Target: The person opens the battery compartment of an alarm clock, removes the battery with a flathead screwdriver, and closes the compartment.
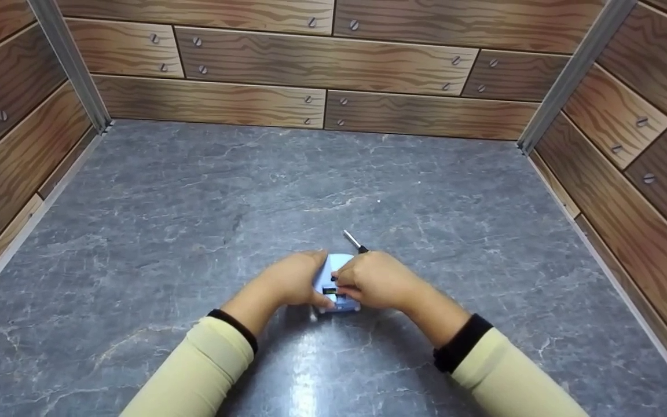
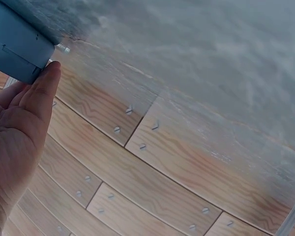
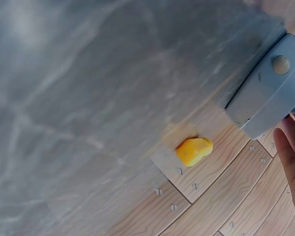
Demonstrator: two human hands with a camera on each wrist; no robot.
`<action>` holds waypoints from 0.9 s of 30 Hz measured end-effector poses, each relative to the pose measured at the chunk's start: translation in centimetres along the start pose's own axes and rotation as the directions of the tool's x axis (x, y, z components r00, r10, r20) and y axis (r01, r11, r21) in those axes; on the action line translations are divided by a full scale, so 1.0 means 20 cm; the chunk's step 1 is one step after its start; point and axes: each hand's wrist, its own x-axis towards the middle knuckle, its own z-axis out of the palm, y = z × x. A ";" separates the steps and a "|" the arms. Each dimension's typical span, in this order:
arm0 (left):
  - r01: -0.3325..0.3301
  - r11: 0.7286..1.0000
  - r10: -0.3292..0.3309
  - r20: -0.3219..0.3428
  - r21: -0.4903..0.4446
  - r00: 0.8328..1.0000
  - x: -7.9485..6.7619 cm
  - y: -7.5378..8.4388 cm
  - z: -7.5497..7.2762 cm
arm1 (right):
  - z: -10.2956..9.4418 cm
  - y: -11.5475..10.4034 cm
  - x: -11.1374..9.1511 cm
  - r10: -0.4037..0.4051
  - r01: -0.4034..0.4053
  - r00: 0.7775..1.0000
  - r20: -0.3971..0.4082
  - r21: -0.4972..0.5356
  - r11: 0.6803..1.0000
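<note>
A light blue plastic case point(image 1: 342, 262) lies on the table with a small dark recess point(image 1: 330, 290) in its upper face. My left hand point(image 1: 296, 281) grips its left side, thumb near the front edge and fingers toward the far side. In the left wrist view, the fingertips point(image 2: 50, 73) touch the blue casing point(image 2: 19, 46). My right hand point(image 1: 383, 281) bends over the case's right part, fingertips pinching a small black piece beside the recess. Round knobs point(image 3: 280, 64) stand out on the casing in the right wrist view.
Beyond my right hand a metal shaft point(image 1: 351, 237) with a black collar points away, its other end hidden behind the hand. A yellow piece point(image 3: 194, 151) shows on the table in the right wrist view. Wood-patterned walls point(image 1: 322, 58) border the grey marbled table point(image 1: 194, 191).
</note>
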 end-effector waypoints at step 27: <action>0.032 0.999 -0.032 0.018 0.012 0.999 0.01 0.00 -0.01 | 0.01 0.02 0.00 0.105 -0.101 0.993 -0.047 0.086 0.991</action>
